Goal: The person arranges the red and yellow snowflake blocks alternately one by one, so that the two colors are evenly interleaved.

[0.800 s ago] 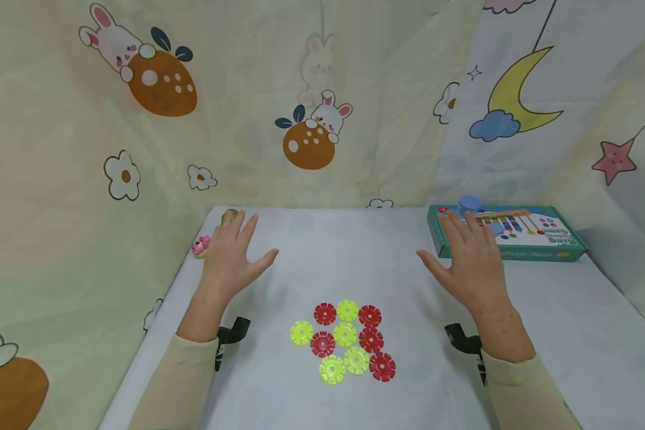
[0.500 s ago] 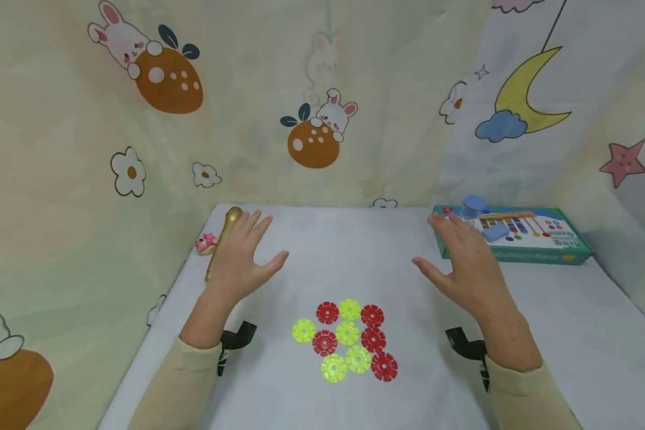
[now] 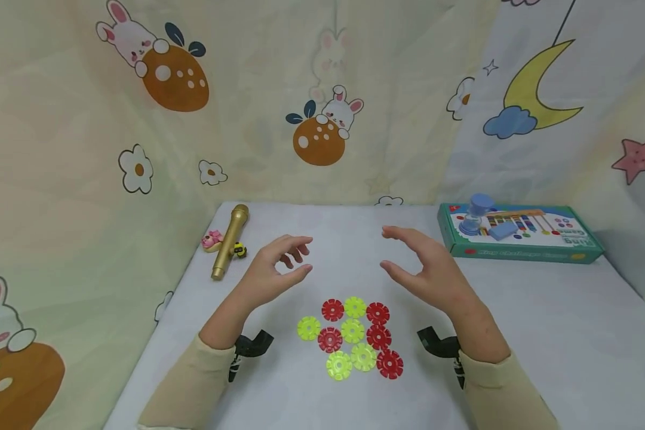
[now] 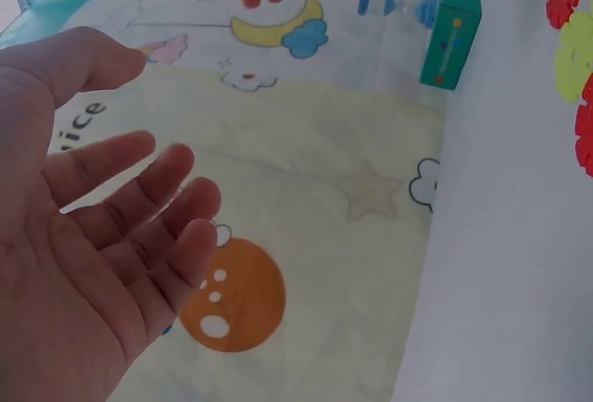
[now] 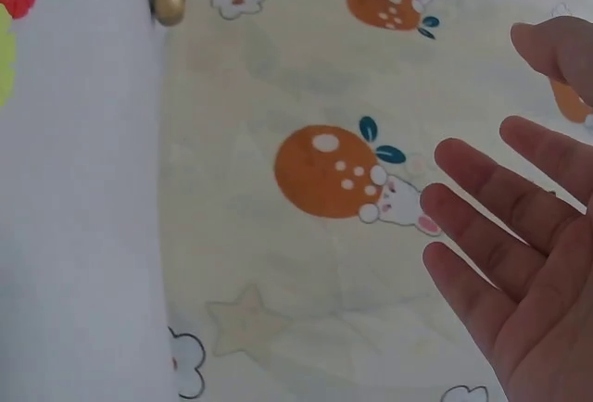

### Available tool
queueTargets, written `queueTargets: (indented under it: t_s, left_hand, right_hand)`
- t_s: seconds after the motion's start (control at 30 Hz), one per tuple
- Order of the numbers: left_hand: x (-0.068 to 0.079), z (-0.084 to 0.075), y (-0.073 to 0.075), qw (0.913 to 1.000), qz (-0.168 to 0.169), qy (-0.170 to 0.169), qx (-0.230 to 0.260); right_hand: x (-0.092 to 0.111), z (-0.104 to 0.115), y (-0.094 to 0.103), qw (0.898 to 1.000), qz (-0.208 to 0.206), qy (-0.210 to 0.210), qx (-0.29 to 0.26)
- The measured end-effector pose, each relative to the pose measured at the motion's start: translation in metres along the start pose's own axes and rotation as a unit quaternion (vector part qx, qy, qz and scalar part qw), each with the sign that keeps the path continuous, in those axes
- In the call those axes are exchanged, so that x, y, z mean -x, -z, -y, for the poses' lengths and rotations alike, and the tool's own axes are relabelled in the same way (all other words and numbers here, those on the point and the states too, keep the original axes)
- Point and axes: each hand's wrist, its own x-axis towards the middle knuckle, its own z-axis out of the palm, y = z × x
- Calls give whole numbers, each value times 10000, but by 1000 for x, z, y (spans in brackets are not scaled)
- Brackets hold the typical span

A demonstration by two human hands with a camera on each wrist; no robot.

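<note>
My left hand (image 3: 274,272) hovers over the table with relaxed, slightly bent fingers and nothing in it. Opposite it, my right hand (image 3: 432,272) is raised too, thumb apart from the straight fingers, holding nothing. Both palms face each other across a gap, as the left wrist view (image 4: 120,244) and right wrist view of the right hand (image 5: 519,244) also show. Below and between them, red notched discs (image 3: 378,337) and yellow-green notched discs (image 3: 352,331) lie flat in a cluster of rows. Neither hand touches them.
A gold microphone (image 3: 230,242) lies at the back left, between a pink toy (image 3: 212,240) and a small yellow-and-black toy (image 3: 239,249). At the back right, a green box (image 3: 532,253) bears a blue-capped sandglass (image 3: 475,215), a blue block (image 3: 502,231) and a wooden stick (image 3: 516,212).
Both hands have moved inward toward each other, and the left fingers have bent a little. The microphone and yellow-and-black toy have come into sight from behind the left hand. The discs lie unchanged.
</note>
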Motion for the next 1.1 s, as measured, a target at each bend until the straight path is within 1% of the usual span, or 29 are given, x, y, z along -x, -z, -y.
queueTargets:
  t_s: [0.1,0.17,0.2,0.23,0.3,0.37,0.47,0.53,0.6,0.7,0.8,0.93,0.97,1.03,1.1]
  left_hand:
    - [-2,3,-6,9995,222,143,187]
    - [-2,7,-9,9986,371,272,277]
    - [-2,10,-10,9978,462,316,363]
    - [-2,13,-12,9967,564,372,446]
    - [-2,21,-17,9940,765,588,521]
    - [0,30,-22,9897,1005,812,618]
    - [3,39,-31,9805,1412,1150,734]
    - [5,45,-37,9738,1678,1288,838]
    - [5,49,-41,9674,1900,1407,906]
    - [6,56,-48,9580,2217,1618,825]
    - [8,62,-55,9500,2482,1775,664]
    - [10,65,-62,9439,2656,1908,454]
    - [11,65,-64,9424,2688,1952,389]
    - [12,65,-67,9402,2751,1992,258]
    - [13,65,-69,9384,2808,2011,84]
  right_hand:
    - [1,-3,-11,9991,197,-50,-377]
    - [2,-6,-18,9975,337,-153,-610]
    - [2,-3,-20,9960,417,-236,-758]
    - [3,-5,-24,9943,477,-317,-904]
    - [5,-8,-33,9907,597,-475,-1123]
    - [6,-10,-42,9868,758,-640,-1280]
    - [10,-16,-56,9823,1029,-794,-1351]
    - [12,-18,-62,9773,1248,-865,-1478]
    - [13,-22,-66,9701,1489,-960,-1657]
    - [15,-28,-74,9558,1886,-1244,-1884]
    - [17,-35,-82,9401,2269,-1649,-1939]
    - [20,-43,-91,9222,2661,-2132,-1826]
    - [21,-44,-93,9191,2730,-2214,-1779]
    - [23,-47,-96,9165,2809,-2291,-1693]
    - [24,-48,-100,9170,2806,-2335,-1606]
